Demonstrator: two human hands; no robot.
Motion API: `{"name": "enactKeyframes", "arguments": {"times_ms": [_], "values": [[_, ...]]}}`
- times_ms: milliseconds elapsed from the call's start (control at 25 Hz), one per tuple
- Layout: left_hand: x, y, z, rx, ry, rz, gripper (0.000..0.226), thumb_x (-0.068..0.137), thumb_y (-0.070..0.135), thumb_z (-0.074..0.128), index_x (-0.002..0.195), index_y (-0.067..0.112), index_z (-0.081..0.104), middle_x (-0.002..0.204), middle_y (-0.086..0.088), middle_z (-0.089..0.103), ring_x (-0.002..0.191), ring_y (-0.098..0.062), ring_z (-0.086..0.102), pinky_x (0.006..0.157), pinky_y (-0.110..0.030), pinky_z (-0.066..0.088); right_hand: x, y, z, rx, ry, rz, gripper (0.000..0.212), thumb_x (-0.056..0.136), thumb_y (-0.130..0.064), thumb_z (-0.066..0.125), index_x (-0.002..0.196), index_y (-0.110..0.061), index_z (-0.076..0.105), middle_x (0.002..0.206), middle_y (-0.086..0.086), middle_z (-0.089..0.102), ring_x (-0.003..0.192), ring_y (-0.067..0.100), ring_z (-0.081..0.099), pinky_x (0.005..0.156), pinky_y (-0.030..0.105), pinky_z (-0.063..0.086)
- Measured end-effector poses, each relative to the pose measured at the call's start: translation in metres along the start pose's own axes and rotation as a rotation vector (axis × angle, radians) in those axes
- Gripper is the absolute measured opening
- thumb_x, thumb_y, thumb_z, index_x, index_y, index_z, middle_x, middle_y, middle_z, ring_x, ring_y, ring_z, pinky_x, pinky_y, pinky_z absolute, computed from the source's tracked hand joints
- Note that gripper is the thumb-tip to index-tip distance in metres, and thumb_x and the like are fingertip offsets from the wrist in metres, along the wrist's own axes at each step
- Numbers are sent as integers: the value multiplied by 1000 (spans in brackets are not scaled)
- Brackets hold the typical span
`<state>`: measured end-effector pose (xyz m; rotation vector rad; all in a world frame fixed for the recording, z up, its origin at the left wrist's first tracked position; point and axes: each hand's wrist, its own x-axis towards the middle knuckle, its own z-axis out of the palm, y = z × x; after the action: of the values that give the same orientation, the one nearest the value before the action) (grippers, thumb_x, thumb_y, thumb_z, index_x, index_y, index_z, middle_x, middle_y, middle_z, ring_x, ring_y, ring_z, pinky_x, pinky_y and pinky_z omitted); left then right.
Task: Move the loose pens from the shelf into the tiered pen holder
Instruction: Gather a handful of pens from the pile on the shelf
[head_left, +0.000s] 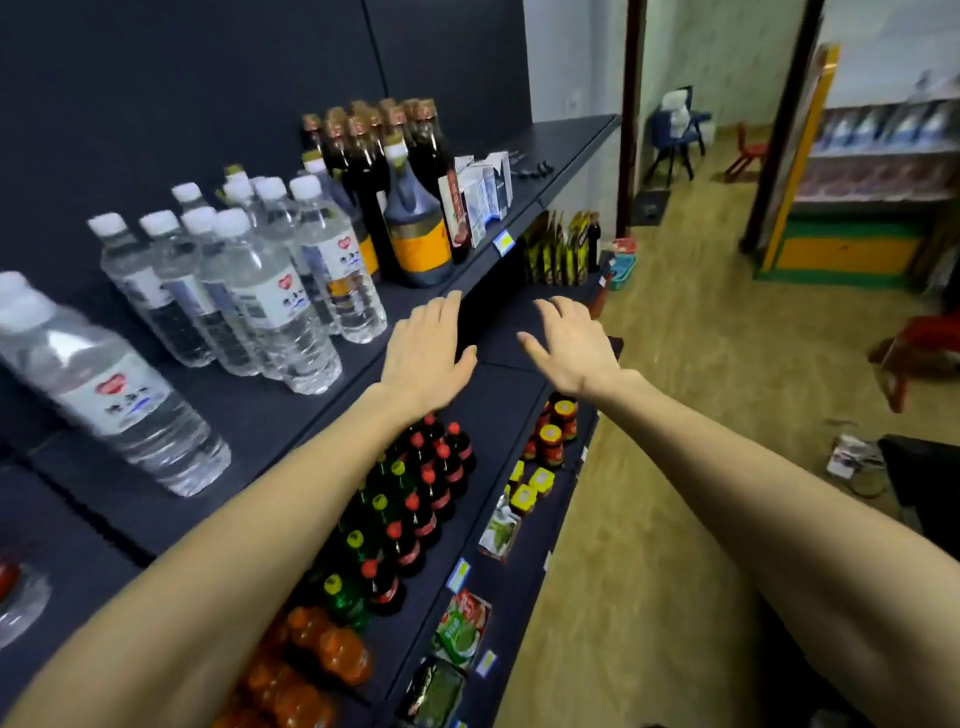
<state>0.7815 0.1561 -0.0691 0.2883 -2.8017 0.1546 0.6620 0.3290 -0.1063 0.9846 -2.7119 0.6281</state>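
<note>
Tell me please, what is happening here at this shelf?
A person stands at a dark store shelf and reaches forward with both arms. The left hand and the right hand are open and hold nothing. Small dark pen-like items lie at the shelf's far end, untouched. No pen holder is visible.

Both bare forearms reach forward side by side, the left hand (428, 353) and the right hand (574, 347) held palm down and apart from each other, fingers straight to loosely spread, thumbs turned inward, holding nothing
</note>
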Motion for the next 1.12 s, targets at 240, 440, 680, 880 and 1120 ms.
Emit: {"name": "enactKeyframes", "arguments": {"times_ms": [240,440,680,880,1120], "values": [[131,21,30,33,-40,-70,70,100,39,58,156,5,33,145,-16,50,129,-38,51,100,-49,43,125,90,4,59,-46,-40,63,104,-45,48,152,-6,38,151,18,41,141,39,36,107,50,40],[232,45,54,21,-52,-90,62,98,38,59,149,5,42,145,-16,49,127,-39,52,99,-49,45,210,150,7,102,-80,-54,63,104,-46,48,152,-7,38,150,16,43,140,37,37,107,50,41],[346,64,101,4,-98,-81,56,101,36,56,145,3,43,154,-16,38,134,-39,47,104,-51,44,313,211,28,121,-98,-75,65,104,-46,49,154,-7,35,152,16,42,142,35,37,109,49,41],[447,49,142,-45,-161,-116,61,104,41,53,150,4,37,166,-15,22,143,-38,40,104,-51,45,408,243,42,90,-127,-91,65,102,-43,52,152,-6,36,148,19,46,138,38,42,109,47,43],[580,29,163,-151,-235,-191,67,103,43,54,151,1,33,162,-20,27,146,-39,37,115,-49,38,535,270,26,58,-171,-148,56,100,-22,50,152,-6,36,150,21,45,136,38,45,108,41,40]]}}
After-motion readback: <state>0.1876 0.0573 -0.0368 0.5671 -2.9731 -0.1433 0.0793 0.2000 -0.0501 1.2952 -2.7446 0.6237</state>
